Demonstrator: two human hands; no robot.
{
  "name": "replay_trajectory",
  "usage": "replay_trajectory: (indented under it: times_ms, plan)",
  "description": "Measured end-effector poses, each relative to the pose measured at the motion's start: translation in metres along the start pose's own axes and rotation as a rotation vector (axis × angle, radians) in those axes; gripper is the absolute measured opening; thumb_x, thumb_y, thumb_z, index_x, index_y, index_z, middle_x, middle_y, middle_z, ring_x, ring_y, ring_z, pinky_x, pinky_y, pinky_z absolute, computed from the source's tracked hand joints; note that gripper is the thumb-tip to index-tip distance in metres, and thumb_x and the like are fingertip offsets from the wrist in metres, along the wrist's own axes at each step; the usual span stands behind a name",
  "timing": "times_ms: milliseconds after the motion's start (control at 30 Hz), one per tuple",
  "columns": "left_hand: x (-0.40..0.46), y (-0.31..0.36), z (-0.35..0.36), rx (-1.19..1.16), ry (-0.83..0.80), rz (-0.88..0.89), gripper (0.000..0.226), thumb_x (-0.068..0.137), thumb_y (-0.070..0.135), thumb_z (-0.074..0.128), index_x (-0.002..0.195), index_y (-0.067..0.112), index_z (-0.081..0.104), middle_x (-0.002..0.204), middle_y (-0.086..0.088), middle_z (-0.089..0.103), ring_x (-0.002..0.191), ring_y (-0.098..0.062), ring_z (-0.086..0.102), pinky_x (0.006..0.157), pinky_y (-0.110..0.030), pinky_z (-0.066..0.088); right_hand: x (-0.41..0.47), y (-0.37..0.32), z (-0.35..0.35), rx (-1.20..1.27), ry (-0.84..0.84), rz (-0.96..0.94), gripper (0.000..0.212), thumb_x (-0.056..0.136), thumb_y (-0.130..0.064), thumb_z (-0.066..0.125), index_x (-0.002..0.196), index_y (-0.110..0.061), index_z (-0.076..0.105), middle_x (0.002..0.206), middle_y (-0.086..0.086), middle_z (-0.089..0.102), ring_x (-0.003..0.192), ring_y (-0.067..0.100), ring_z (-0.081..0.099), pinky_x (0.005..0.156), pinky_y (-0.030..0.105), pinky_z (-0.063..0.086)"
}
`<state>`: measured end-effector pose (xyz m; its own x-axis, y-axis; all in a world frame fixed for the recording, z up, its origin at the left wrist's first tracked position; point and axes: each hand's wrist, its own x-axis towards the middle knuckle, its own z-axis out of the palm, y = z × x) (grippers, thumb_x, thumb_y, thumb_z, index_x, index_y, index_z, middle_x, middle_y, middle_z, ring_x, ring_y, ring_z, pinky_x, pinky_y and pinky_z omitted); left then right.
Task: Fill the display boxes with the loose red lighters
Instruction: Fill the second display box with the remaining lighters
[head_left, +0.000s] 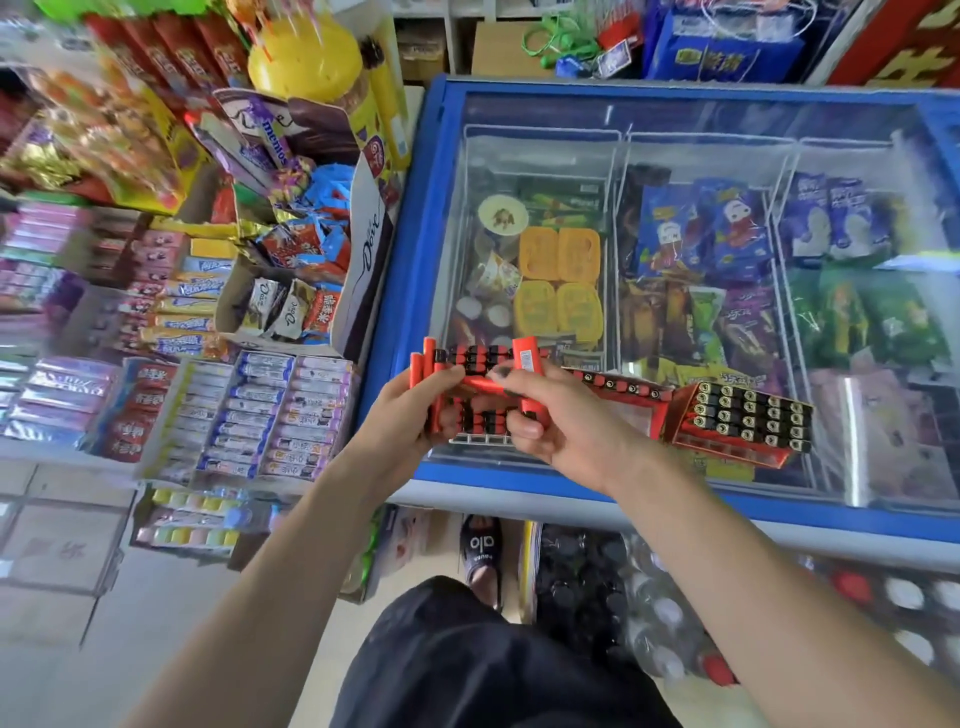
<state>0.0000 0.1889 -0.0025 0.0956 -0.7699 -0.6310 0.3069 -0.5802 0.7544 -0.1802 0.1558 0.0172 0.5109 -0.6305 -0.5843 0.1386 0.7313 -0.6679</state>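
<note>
A batch of red lighters with black caps lies on the glass lid of the freezer, near its front left corner. My left hand grips the batch from the left side. My right hand pinches a few loose red lighters across the top of the batch. To the right lie two red display boxes: one flat and partly behind my right hand, one tilted and packed with lighters.
Shelves of chocolate, gum and candy boxes crowd the left side, right up to the freezer's blue frame. Ice creams show under the glass. Bottled drinks stand on the floor below the front edge, beside a sandalled foot.
</note>
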Motion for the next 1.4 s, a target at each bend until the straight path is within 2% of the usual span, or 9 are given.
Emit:
replay_trajectory:
  times_ms: [100,200,300,400,567,767,833,1067,1400]
  plan:
    - [-0.001,-0.007,-0.003,-0.06,0.042,-0.028,0.016,0.1,0.021,0.066,0.102,0.006,0.066,0.08,-0.004,0.07,0.052,-0.009,0.048,0.051,-0.022,0.043,0.001,0.012,0.0,-0.147,0.063,-0.146,0.011,0.095,-0.004,0.065,0.102,-0.006,0.057,0.08,0.016,0.049,0.048,0.011,0.031,0.044,0.023,0.023]
    - [-0.002,-0.017,-0.007,-0.016,0.052,-0.038,0.023,0.101,0.025,0.064,0.109,0.004,0.067,0.086,-0.005,0.072,0.054,-0.01,0.048,0.055,-0.024,0.045,0.002,0.022,0.002,-0.339,0.178,-0.282,0.023,0.096,-0.015,0.068,0.095,0.002,0.053,0.075,0.012,0.047,0.05,0.011,0.033,0.049,0.025,0.029]
    - [-0.003,-0.025,-0.011,0.076,0.089,0.001,0.024,0.102,0.026,0.063,0.107,0.004,0.067,0.086,-0.006,0.074,0.056,-0.013,0.049,0.058,-0.026,0.047,0.002,0.028,0.006,-0.486,0.263,-0.377,0.03,0.096,-0.026,0.069,0.082,-0.005,0.053,0.062,-0.001,0.047,0.052,0.008,0.04,0.057,0.027,0.034]
    - [-0.002,-0.032,-0.018,0.14,0.175,0.057,0.02,0.1,0.023,0.066,0.103,0.003,0.064,0.074,-0.007,0.063,0.056,-0.015,0.051,0.054,-0.026,0.05,-0.001,0.033,0.007,-0.596,0.315,-0.414,0.028,0.099,-0.031,0.065,0.082,-0.01,0.06,0.064,-0.002,0.058,0.052,0.006,0.046,0.056,0.02,0.038]
    - [0.003,-0.048,-0.039,0.189,0.254,0.075,0.015,0.094,0.015,0.071,0.096,0.005,0.06,0.069,-0.007,0.054,0.054,-0.018,0.05,0.055,-0.031,0.051,-0.006,0.054,-0.006,-0.605,0.332,-0.355,0.029,0.103,-0.031,0.058,0.086,-0.007,0.062,0.051,-0.013,0.046,0.046,0.009,0.037,0.051,0.026,0.032]
    - [0.009,-0.066,-0.05,0.305,0.275,0.085,0.017,0.092,0.008,0.072,0.089,0.01,0.056,0.066,-0.007,0.054,0.052,-0.015,0.051,0.057,-0.029,0.052,-0.017,0.083,-0.011,-0.64,0.358,-0.367,0.003,0.1,-0.018,0.061,0.101,-0.02,0.059,0.084,-0.001,0.072,0.076,0.003,0.068,0.067,0.018,0.049]
    - [0.011,-0.069,-0.05,0.329,0.264,0.09,0.017,0.092,0.009,0.072,0.093,0.008,0.056,0.07,-0.009,0.056,0.053,-0.015,0.053,0.057,-0.028,0.053,-0.016,0.095,-0.014,-0.715,0.364,-0.366,0.006,0.099,-0.025,0.062,0.102,-0.027,0.057,0.086,-0.002,0.071,0.08,0.007,0.07,0.07,0.028,0.054]
    - [0.017,-0.069,-0.044,0.428,0.269,0.109,0.026,0.092,0.019,0.073,0.101,-0.001,0.058,0.067,-0.006,0.06,0.052,-0.016,0.056,0.056,-0.025,0.053,-0.001,0.121,-0.017,-1.247,0.388,-0.571,0.011,0.096,-0.027,0.068,0.102,-0.026,0.059,0.078,-0.016,0.062,0.063,0.01,0.058,0.052,0.032,0.045]
    - [0.028,-0.06,-0.043,0.47,0.194,0.117,0.02,0.091,0.016,0.074,0.093,0.004,0.059,0.062,0.0,0.065,0.05,-0.012,0.058,0.053,-0.023,0.051,0.04,0.129,-0.001,-1.716,0.489,-0.727,0.039,0.081,-0.017,0.083,0.104,-0.017,0.051,0.073,-0.003,0.064,0.046,0.022,0.06,0.036,0.031,0.042]
